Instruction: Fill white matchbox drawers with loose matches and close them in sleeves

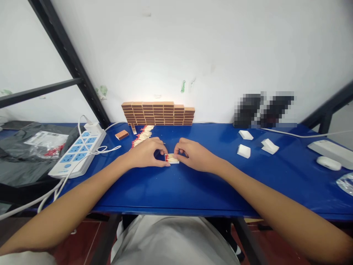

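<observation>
A small white matchbox tray (173, 162) lies on the blue table in front of me, filled with red-tipped matches (171, 157) laid lengthwise, heads to the left. My left hand (147, 152) holds the tray's left end, thumb at the near corner and fingers at the far one. From the other side, my right hand (197, 156) has its thumb and curled fingers at the right end, over the match sticks. Beyond my left hand spreads a long heap of loose matches (143, 135), partly hidden by that hand.
Against the wall stands a stacked row of brown matchboxes (158, 113). Two matchbox sleeves (121, 134) lie left of the heap. A white power strip (77, 152) with cables is at left; several white trays (244, 151) and a white mouse-like object (328, 163) are at right.
</observation>
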A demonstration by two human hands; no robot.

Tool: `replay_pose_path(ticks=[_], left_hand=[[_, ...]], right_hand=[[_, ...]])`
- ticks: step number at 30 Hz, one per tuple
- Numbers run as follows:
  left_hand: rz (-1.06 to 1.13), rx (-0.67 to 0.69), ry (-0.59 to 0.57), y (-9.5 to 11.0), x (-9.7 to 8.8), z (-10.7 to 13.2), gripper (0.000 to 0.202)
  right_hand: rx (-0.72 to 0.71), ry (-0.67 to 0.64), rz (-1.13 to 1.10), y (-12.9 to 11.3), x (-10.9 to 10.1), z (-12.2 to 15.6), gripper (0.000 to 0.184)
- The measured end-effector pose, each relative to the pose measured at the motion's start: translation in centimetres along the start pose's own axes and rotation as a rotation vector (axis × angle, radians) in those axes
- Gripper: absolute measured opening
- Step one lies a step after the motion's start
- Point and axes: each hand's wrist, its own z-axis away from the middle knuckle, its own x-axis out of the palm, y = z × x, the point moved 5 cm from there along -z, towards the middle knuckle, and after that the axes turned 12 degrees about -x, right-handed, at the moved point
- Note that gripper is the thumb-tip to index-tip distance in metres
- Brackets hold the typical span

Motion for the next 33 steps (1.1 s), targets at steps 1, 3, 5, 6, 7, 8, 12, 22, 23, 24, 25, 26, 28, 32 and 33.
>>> replay_pose_path(ticks=[1,3,5,6,7,8,12,22,23,24,25,26,28,32,33], left_hand=[[0.0,-0.002,-0.001,0.0,0.01,0.0,0.036],[0.0,-0.005,0.0,0.03,-0.01,0.01,0.036],[0.002,-0.002,0.004,0.08,-0.06,0.02,0.036],[0.004,0.0,0.007,0.11,-0.08,0.02,0.036],[0.006,0.0,0.007,0.12,-0.1,0.02,0.036],[0.007,-0.001,0.009,0.12,-0.12,0.01,0.036],[0.011,-0.01,0.003,0.17,-0.18,0.03,0.035],[0.012,-0.002,0.002,0.39,-0.21,-0.02,0.035],[0.015,-0.003,0.002,0.38,-0.21,-0.02,0.036],[0.017,-0.005,0.002,0.36,-0.2,-0.02,0.036],[0.02,-0.007,0.002,0.33,-0.2,-0.01,0.036],[0.022,-0.009,0.002,0.29,-0.19,0.0,0.036],[0.019,-0.01,0.003,0.22,-0.16,0.01,0.036],[0.014,-0.003,0.009,0.21,-0.11,-0.03,0.035],[0.014,-0.002,0.009,0.23,-0.11,-0.05,0.035]], right_hand=[[0.0,0.003,0.002,-0.05,-0.02,0.01,0.008],[0.001,0.005,0.0,-0.17,-0.03,0.01,0.007],[0.004,-0.003,-0.003,-0.28,0.04,-0.01,0.007],[0.007,-0.01,-0.004,-0.32,0.08,-0.03,0.008],[0.007,-0.017,-0.003,-0.36,0.1,-0.04,0.009],[0.003,-0.023,-0.001,-0.39,0.08,-0.05,0.01],[-0.017,-0.011,0.001,-0.22,-0.39,0.05,0.009],[-0.03,-0.045,-0.018,-0.14,-0.13,0.08,0.01],[-0.026,-0.046,-0.021,-0.15,-0.08,0.05,0.01],[-0.023,-0.048,-0.026,-0.16,-0.02,0.03,0.009],[-0.021,-0.05,-0.028,-0.16,0.04,0.02,0.009],[-0.02,-0.052,-0.03,-0.15,0.09,0.02,0.01],[-0.019,-0.059,-0.027,-0.12,0.18,0.06,0.011],[-0.019,-0.064,-0.019,0.0,0.19,0.13,0.014],[-0.02,-0.065,-0.022,0.02,0.19,0.13,0.015]])
